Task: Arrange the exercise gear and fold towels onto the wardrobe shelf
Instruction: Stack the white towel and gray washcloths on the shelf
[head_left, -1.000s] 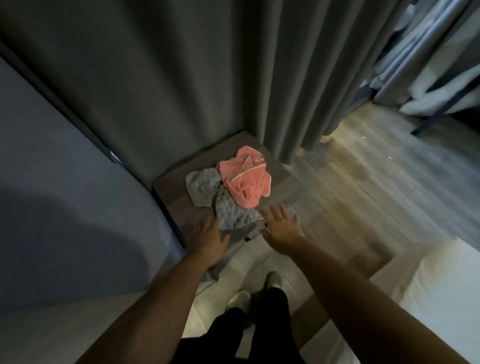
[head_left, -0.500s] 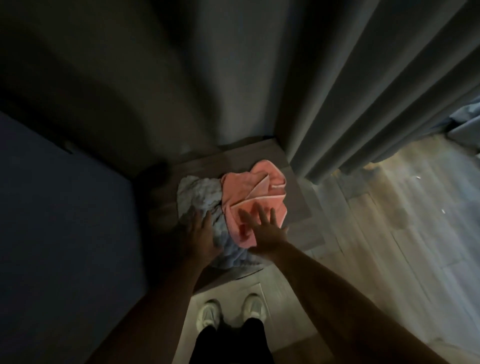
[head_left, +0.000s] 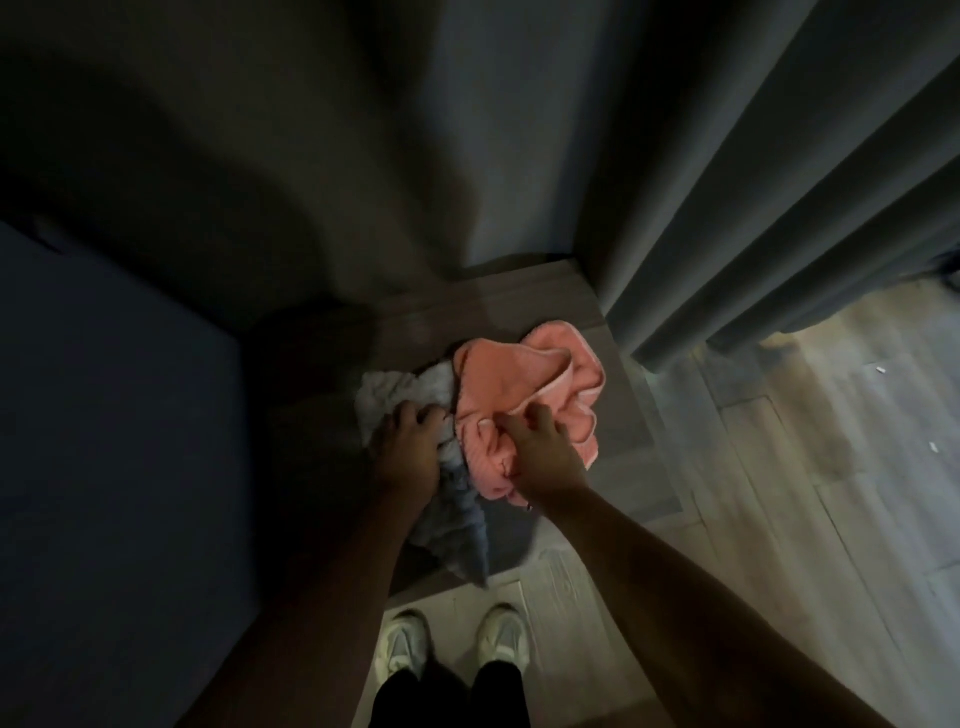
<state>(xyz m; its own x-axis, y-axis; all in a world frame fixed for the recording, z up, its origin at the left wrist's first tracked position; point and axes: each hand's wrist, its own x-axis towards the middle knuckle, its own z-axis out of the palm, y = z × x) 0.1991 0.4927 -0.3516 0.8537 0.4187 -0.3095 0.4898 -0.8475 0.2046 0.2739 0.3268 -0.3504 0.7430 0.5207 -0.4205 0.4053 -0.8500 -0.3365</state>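
Pair of white sneakers (head_left: 452, 642) and black trouser legs (head_left: 447, 696) at bottom centre, standing on pale wood-plank floor (head_left: 831, 467), toes just short of the table edge.

Both bare forearms reach forward and down.

Left hand (head_left: 408, 447): on the crumpled grey textured towel (head_left: 457, 519), fingers bent down into the fabric, grasping a bunch of it.

Right hand (head_left: 540, 457): on the crumpled salmon-pink towel (head_left: 519, 374), fingers curled, pinching a fold near its pale trimmed edge.

Towel positions: both lie unfolded on the low brown wooden table (head_left: 519, 291). The grey towel is left and near, one corner hanging over the near table edge. The salmon-pink towel is right and farther, overlapping the grey one where they touch.

Dark blue flat surface (head_left: 104, 415) fills the left, touching the table side. Heavy grey pleated curtain (head_left: 753, 182) hangs behind and right, hem reaching the floor just beside the table's far right corner.

Lighting dim; left side mostly shadow.
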